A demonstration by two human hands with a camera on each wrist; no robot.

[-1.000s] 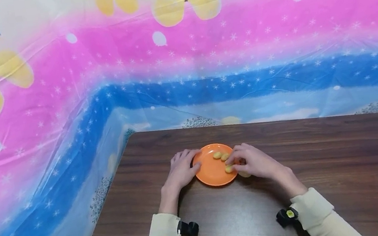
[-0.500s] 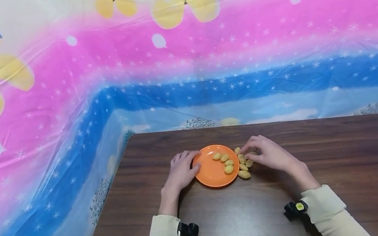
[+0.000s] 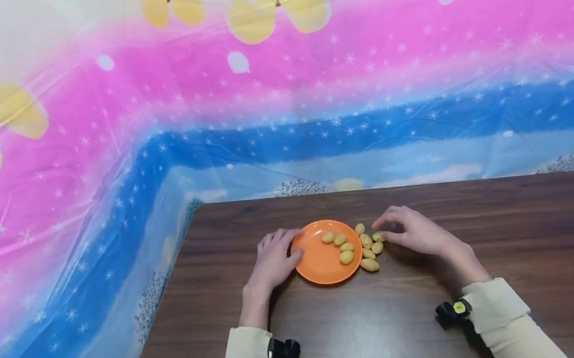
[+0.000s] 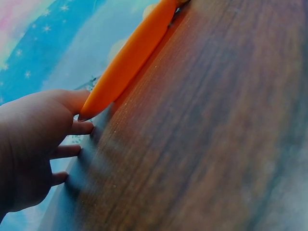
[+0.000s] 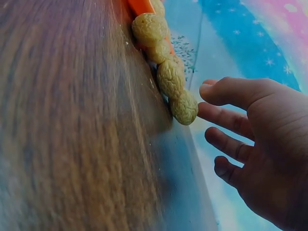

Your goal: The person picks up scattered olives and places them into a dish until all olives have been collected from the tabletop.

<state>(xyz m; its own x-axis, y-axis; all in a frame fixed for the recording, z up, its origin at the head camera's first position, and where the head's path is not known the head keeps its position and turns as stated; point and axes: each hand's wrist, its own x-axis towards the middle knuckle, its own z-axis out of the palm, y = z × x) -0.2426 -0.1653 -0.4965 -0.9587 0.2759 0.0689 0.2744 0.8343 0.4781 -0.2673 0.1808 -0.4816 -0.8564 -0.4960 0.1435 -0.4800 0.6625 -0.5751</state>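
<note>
The orange plate (image 3: 320, 268) lies on the table with several small, wrinkled yellow potatoes (image 3: 346, 257) on its right half. At its left rim my left hand (image 3: 274, 258) holds the plate, thumb and index finger at the edge; in the left wrist view the other fingers reach down past the rim (image 4: 130, 57). More potatoes (image 3: 370, 265) sit in a cluster on the table against the plate's right side. My right hand (image 3: 416, 231) is just right of that cluster, thumb and fingers spread apart. Its fingertips come right up to the outermost potato (image 5: 184, 107).
The brown wooden table (image 3: 519, 245) extends well to the right and toward me. Behind it and along its left side hangs a pink and blue printed cloth (image 3: 385, 57). Black wrist cameras (image 3: 453, 313) sit at both sleeve cuffs.
My right hand has left the plate's right side, where a potato now rests on the plate, and shifted right to the cluster's outer edge. The left hand has stayed put.
</note>
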